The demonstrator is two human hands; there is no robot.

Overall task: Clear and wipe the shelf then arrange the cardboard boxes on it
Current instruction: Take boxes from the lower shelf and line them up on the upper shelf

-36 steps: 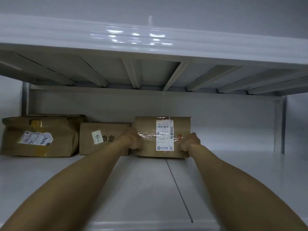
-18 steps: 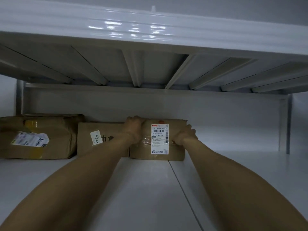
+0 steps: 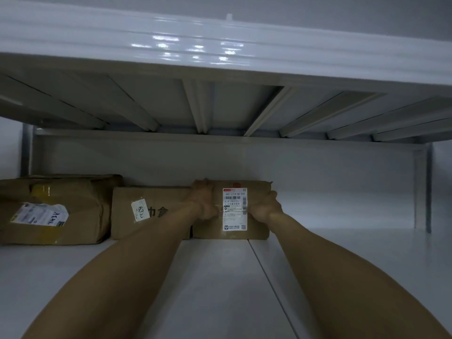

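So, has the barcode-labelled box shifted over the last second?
Yes. The barcode-labelled box has gone back toward the rear wall; its front now sits about level with the neighbouring box, left hand and right hand gripping it.

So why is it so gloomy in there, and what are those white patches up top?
Head view: the patches are light reflecting off the glossy front edge of the upper shelf; that shelf shades the bay below, so the labelled box looks dull brown. Same view: the wide-angle lens bows straight edges and stretches the forearms; the fine print on its label is soft.
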